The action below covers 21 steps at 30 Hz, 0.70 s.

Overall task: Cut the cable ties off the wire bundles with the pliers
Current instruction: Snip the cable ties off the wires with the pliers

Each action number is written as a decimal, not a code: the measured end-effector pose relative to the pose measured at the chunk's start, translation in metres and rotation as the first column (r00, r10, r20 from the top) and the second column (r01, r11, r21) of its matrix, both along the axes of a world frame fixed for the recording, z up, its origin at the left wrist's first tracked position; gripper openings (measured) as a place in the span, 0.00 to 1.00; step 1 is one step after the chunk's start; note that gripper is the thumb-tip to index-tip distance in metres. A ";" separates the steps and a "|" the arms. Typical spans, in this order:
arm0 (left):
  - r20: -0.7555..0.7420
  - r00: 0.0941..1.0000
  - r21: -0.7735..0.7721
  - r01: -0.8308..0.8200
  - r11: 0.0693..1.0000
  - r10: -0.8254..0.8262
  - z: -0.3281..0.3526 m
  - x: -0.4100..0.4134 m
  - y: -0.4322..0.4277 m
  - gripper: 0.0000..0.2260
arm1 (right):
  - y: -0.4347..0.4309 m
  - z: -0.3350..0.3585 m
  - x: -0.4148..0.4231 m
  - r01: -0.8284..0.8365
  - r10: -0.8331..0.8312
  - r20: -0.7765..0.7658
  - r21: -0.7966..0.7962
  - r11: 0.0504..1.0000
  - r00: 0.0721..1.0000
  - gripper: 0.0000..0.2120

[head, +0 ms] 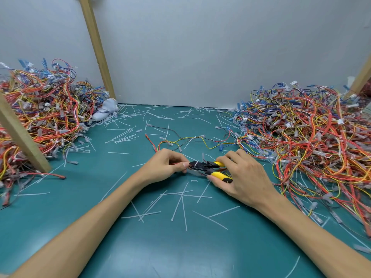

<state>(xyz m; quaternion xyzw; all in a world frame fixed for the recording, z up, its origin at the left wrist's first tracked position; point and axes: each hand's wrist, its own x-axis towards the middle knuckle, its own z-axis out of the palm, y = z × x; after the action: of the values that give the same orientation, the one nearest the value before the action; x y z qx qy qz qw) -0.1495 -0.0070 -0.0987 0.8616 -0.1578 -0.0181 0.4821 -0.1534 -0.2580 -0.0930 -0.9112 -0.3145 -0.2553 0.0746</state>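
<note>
The green worktop point(180, 257) carries one large wire pile point(40, 109) at the left and a second pile point(311, 133) at the right. At centre, the right hand point(241, 177) grips the yellow-handled pliers point(206, 167). The left hand point(166, 165) pinches a thin wire bundle point(175, 163) at the jaws, which meet a white cable tie point(196, 164). Cut ties point(180, 197) litter the worktop.

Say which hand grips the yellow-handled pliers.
The right hand grips the pliers by both handles; the left hand only pinches the wires at the cutting head.
</note>
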 end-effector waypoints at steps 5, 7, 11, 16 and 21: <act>0.000 1.000 -0.010 0.026 1.000 -0.026 0.003 -0.003 -0.001 0.10 | 0.001 -0.001 -0.001 0.001 -0.002 -0.042 -0.008 1.000 0.999 0.24; -0.003 1.000 -0.004 0.030 1.000 -0.030 0.003 -0.003 -0.002 0.10 | 0.001 -0.001 -0.001 0.000 0.000 -0.045 -0.007 1.000 0.999 0.24; -0.006 0.999 0.001 0.039 0.999 -0.039 0.003 -0.003 -0.002 0.10 | 0.001 -0.001 -0.001 0.023 -0.024 -0.042 -0.007 1.000 0.999 0.26; -0.009 0.999 0.002 0.037 0.999 -0.037 0.003 -0.002 -0.001 0.11 | 0.002 0.000 -0.001 0.033 -0.033 -0.012 -0.005 0.999 0.999 0.28; -0.002 0.999 -0.014 0.037 0.999 -0.037 0.003 -0.003 -0.001 0.09 | 0.002 -0.001 0.000 0.022 -0.021 0.016 -0.009 1.000 1.000 0.29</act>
<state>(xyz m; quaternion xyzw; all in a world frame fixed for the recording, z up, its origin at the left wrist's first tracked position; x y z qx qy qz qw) -0.1522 -0.0079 -0.0958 0.8550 -0.1735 -0.0270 0.4880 -0.1536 -0.2563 -0.0936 -0.9129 -0.3065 -0.2617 0.0651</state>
